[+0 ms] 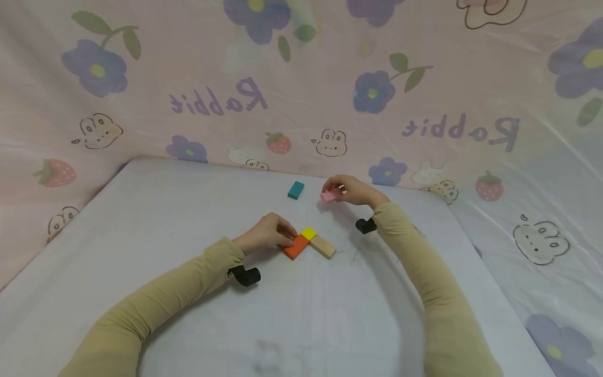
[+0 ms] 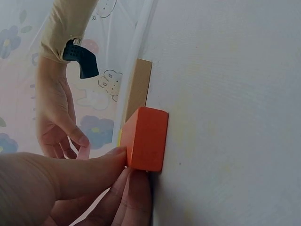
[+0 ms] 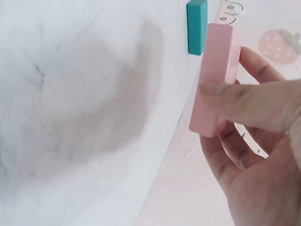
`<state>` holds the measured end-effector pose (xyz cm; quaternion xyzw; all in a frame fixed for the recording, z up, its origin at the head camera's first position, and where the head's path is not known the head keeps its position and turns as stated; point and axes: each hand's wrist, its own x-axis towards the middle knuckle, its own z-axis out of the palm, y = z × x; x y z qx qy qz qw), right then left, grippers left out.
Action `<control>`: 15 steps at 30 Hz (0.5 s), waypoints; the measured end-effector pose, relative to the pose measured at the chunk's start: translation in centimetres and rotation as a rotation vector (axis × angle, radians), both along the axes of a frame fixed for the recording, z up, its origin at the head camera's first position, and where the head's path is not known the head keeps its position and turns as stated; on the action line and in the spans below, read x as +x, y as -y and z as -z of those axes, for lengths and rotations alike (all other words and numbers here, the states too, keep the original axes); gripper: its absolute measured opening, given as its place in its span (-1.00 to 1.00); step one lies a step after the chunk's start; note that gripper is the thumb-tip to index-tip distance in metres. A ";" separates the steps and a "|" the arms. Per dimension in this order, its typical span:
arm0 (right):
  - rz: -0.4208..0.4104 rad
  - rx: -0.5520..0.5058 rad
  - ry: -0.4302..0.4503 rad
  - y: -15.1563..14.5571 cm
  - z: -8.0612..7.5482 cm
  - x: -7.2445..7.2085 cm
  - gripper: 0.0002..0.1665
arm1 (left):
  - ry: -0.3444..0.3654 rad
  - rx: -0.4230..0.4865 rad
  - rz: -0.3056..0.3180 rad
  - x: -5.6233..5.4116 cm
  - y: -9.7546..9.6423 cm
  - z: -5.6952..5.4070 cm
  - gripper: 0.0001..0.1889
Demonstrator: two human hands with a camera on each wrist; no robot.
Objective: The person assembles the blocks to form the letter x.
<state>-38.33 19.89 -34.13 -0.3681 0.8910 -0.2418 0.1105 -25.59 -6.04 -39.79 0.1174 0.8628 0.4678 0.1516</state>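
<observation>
My left hand [image 1: 268,232] pinches an orange block [image 1: 296,247] that lies on the white table; in the left wrist view the thumb and fingers grip the end of this orange block [image 2: 149,139]. A yellow block [image 1: 309,233] touches its far end. From the yellow one a plain wooden block [image 1: 323,246] runs off toward the front right, so the three form a corner. Farther back, my right hand [image 1: 350,189] holds a pink block [image 1: 328,195] above the table. The right wrist view shows the thumb across the face of the pink block [image 3: 214,80], fingers behind it.
A teal block [image 1: 296,190] lies near the table's back edge, left of the right hand. Printed curtains [image 1: 301,104] hang behind and at both sides of the white table [image 1: 198,209]. A black wrist device [image 1: 246,276] sticks out below the left sleeve, another [image 1: 365,225] by the right.
</observation>
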 end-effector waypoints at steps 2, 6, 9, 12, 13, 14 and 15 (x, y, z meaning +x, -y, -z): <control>-0.013 0.005 0.002 0.1 -0.3 0.4 -0.63 | -0.004 -0.002 0.004 0.0 0.0 0.0 -0.81; -0.046 0.011 0.018 0.5 -0.8 1.2 -0.63 | 0.002 -0.005 0.005 0.0 0.1 -0.1 -0.81; -0.073 0.008 0.029 0.7 -1.0 1.9 -0.64 | 0.009 -0.004 0.000 0.0 0.1 -0.2 -0.81; -0.098 0.006 0.044 0.7 -0.9 2.4 -0.65 | 0.015 0.000 -0.003 0.1 0.0 -0.3 -0.81; -0.106 0.006 0.048 0.7 -0.8 2.5 -0.65 | 0.016 0.001 -0.003 0.1 0.0 -0.3 -0.81; -0.113 0.008 0.053 0.7 -0.7 2.6 -0.65 | 0.015 0.001 -0.002 0.1 0.0 -0.3 -0.82; -0.121 0.008 0.057 0.7 -0.6 2.7 -0.65 | 0.014 0.001 -0.001 0.1 0.0 -0.3 -0.82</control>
